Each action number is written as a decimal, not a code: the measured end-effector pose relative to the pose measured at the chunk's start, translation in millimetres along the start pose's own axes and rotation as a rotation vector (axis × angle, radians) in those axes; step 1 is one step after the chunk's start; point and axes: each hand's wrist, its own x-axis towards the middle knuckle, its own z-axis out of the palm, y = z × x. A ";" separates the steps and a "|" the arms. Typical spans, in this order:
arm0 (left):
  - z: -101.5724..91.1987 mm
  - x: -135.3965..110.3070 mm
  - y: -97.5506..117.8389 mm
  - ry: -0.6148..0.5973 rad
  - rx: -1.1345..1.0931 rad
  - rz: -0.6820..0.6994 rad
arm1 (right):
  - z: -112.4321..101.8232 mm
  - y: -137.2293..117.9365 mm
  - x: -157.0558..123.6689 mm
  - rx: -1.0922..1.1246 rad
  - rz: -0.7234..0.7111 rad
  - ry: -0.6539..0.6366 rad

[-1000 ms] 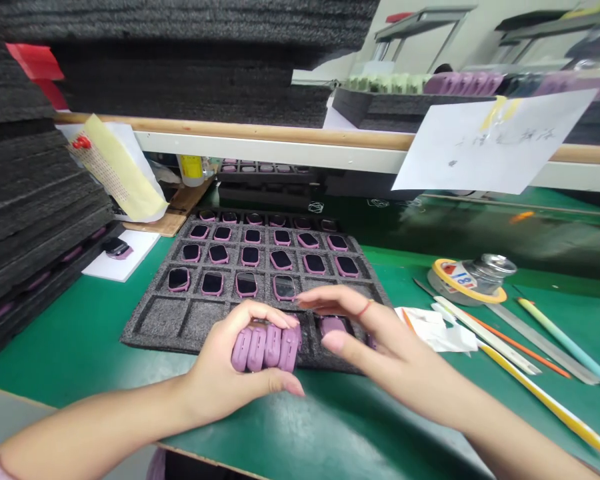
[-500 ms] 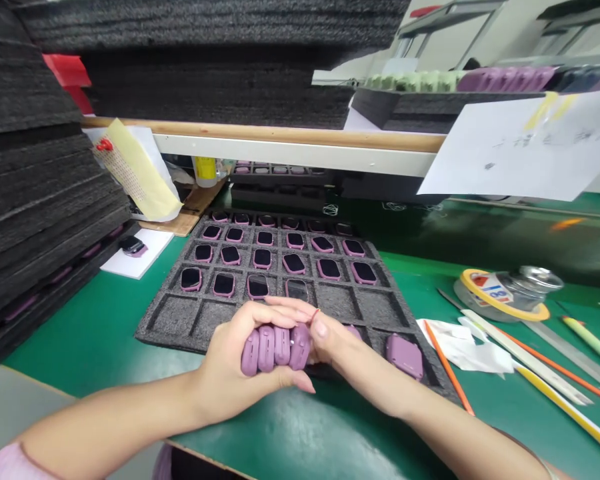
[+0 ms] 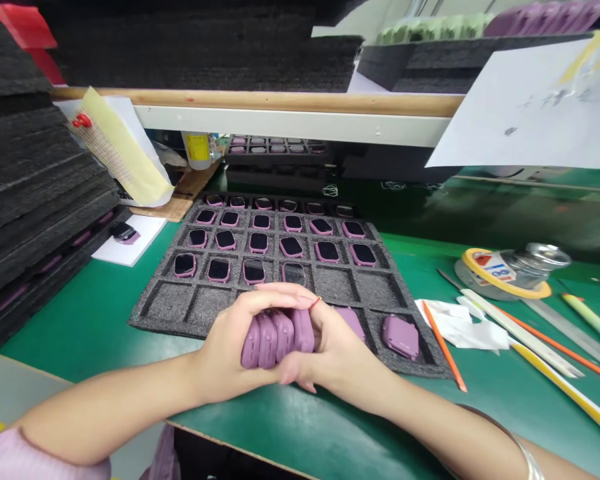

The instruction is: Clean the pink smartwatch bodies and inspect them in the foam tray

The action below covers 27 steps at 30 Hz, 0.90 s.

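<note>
My left hand (image 3: 227, 353) is closed around a row of several purple watch cases (image 3: 275, 337), held side by side just above the near edge of a black foam tray (image 3: 165, 310). My right hand (image 3: 330, 350) presses against the right end of that row, fingers curled onto the cases. The tray's far rows hold several purple watch cases with dark screens up (image 3: 260, 241). Two cases lie face down in the near right pockets, one (image 3: 401, 335) in plain view, the other (image 3: 353, 321) partly behind my right hand.
Stacks of black foam trays (image 3: 35, 173) rise on the left and on the shelf above. To the right on the green mat lie a tape roll (image 3: 505, 273), white wipes (image 3: 460, 327), a ruler and pencils (image 3: 545, 347). A paper sheet (image 3: 525, 113) hangs from the shelf edge.
My right hand drew back from the tray's pockets and closed onto the right end of the cases held by my left hand. A face-down case now shows in the near right pocket.
</note>
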 end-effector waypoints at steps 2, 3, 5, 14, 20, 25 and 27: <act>-0.1 1.1 -1.7 -0.040 -0.029 0.020 | 1.4 -2.1 0.0 -0.077 -0.019 0.040; -0.3 1.9 -2.4 -0.053 -0.016 0.037 | 1.9 -3.7 0.2 -0.120 -0.042 0.056; -0.8 3.3 -3.9 -0.071 0.025 0.077 | 2.7 -7.3 0.6 -0.190 -0.094 0.074; 1.4 -4.5 -7.1 -0.032 0.334 0.128 | 3.7 -6.9 -0.1 -0.339 -0.246 0.166; 2.9 5.0 3.7 -0.003 -0.188 -0.445 | -1.3 1.2 2.9 -0.402 -0.336 0.234; -0.6 15.7 7.3 0.005 -0.773 -1.004 | -7.4 8.7 6.4 -0.647 -0.362 0.275; -0.8 18.0 8.3 0.037 -0.809 -1.012 | -8.9 8.1 7.5 -0.640 -0.367 0.249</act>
